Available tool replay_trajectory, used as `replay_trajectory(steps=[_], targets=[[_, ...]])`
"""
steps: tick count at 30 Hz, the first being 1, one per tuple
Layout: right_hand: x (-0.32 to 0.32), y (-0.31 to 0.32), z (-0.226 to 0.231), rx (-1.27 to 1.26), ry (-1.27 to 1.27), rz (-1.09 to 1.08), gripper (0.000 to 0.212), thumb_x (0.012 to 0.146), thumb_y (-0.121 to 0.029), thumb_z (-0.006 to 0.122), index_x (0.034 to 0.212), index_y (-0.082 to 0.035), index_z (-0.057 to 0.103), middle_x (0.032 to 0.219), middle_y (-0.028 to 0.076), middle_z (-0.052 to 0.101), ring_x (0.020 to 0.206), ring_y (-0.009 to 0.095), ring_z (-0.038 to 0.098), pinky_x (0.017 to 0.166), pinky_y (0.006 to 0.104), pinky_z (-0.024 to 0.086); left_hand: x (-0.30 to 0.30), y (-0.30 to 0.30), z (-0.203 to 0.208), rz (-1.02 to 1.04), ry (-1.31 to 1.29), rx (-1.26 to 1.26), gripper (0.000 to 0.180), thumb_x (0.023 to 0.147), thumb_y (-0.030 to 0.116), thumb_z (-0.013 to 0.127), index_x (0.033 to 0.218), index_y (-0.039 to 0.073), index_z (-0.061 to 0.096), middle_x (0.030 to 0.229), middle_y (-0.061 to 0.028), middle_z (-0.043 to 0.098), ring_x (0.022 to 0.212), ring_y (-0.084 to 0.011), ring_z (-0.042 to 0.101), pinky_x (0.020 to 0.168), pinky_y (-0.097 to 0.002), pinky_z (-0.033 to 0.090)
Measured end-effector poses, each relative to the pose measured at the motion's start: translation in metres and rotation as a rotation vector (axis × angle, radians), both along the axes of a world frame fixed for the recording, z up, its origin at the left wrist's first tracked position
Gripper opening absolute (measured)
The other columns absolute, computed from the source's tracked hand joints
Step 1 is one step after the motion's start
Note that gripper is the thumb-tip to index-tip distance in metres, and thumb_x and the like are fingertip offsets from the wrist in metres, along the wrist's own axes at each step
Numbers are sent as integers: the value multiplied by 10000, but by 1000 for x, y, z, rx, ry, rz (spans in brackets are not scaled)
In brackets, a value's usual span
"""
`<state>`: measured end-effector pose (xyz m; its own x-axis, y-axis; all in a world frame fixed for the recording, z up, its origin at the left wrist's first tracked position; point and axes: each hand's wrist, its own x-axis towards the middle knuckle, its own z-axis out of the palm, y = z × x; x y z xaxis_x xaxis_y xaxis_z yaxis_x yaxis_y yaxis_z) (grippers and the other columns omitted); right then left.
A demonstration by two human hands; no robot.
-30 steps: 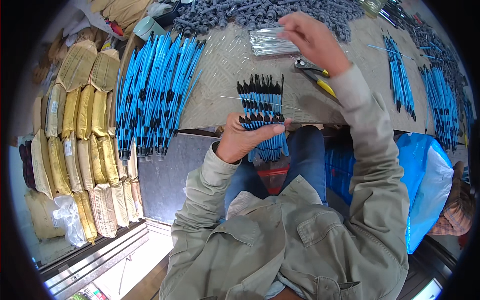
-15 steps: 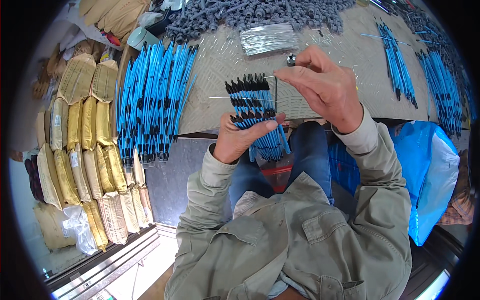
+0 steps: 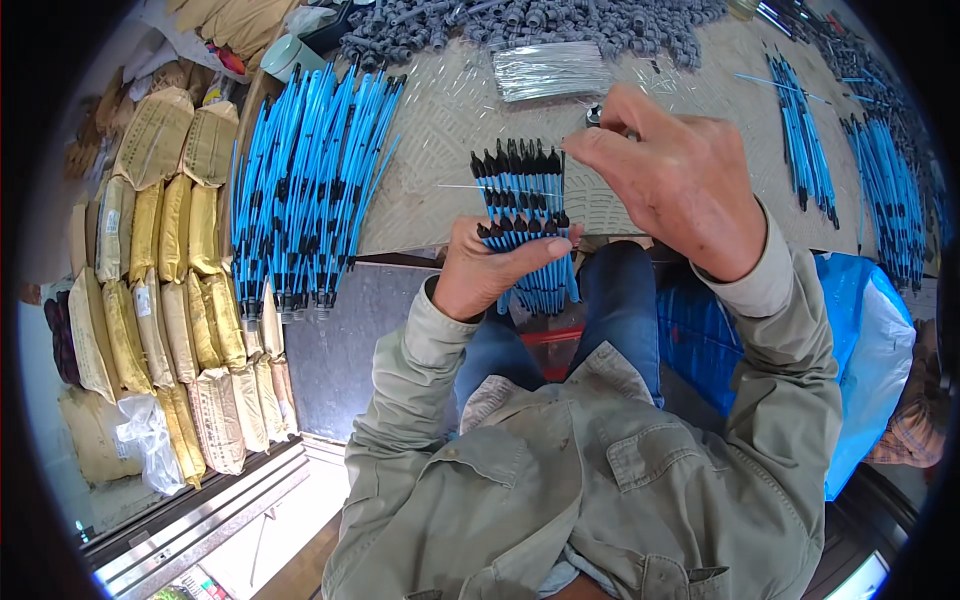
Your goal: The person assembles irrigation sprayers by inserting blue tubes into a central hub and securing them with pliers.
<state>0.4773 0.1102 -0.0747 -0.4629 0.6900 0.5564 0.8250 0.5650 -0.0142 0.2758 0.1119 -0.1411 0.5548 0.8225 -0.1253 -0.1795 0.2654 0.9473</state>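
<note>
My left hand [image 3: 483, 268] is closed around a bundle of thin blue tubes with black tips [image 3: 520, 215], thumb across its near side. The tips point away from me in rows, and a thin metal wire [image 3: 462, 186] lies across the upper tubes, sticking out to the left. My right hand [image 3: 670, 170] is pinched at the bundle's upper right corner. A slim dark line runs down below its fingertips; whatever the pinch holds is too small to make out. Partly behind the right hand is a small black and silver object [image 3: 594, 116] on the table.
Cut silver wires [image 3: 552, 72] lie stacked on the patterned table [image 3: 430, 150], before a heap of grey plastic fittings [image 3: 560, 22]. More blue tubes are piled at left [image 3: 305, 190] and right [image 3: 803, 135]. Packed bags [image 3: 145, 235] stand far left; a blue sack [image 3: 865, 330] is at right.
The view has shifted slightly, so the table things sit a little further right and up. My right hand has moved slightly right, still pinched. My left hand keeps its hold on the bundle.
</note>
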Motion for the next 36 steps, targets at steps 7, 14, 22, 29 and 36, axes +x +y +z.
replay_trajectory(steps=[7, 14, 22, 29, 36], targets=[[8, 10, 0, -184, 243, 138, 120, 718, -52, 669, 829, -84, 635, 666, 64, 511, 550, 238, 533, 465, 314, 378, 2, -1, -1, -21, -22, -47, 179, 772, 12, 681, 950, -10, 668, 934, -83, 670, 850, -117, 615, 761, -255, 493], [11, 21, 19, -330, 32, 230, 113, 734, -30, 661, 837, -65, 630, 632, 75, 489, 511, 201, 483, 461, 288, 335, -3, -1, -5, -30, 7, -29, 178, 764, 29, 698, 937, -4, 674, 917, -74, 673, 842, -106, 614, 761, -250, 491], [-6, 17, -7, -879, 719, 257, 138, 808, -9, 604, 940, -26, 640, 643, -42, 489, 581, 41, 420, 499, 224, 313, -14, 0, -9, -46, -48, 17, 184, 768, 35, 697, 946, -2, 672, 901, -61, 674, 833, -98, 609, 760, -246, 491], [-6, 23, -24, -870, 911, 511, 170, 819, -9, 599, 985, -8, 638, 759, -39, 527, 634, 19, 416, 529, 205, 327, -14, 2, -7, -98, -41, 62, 190, 775, 30, 689, 960, -4, 664, 908, -61, 672, 835, -106, 610, 761, -250, 494], [-1, 21, -13, -837, 791, 435, 139, 812, -45, 634, 947, -13, 628, 745, -35, 490, 644, 17, 405, 530, 194, 317, -6, 2, -5, -99, -21, 22, 170, 781, 15, 678, 948, -4, 656, 907, -75, 669, 858, -120, 615, 769, -266, 499]])
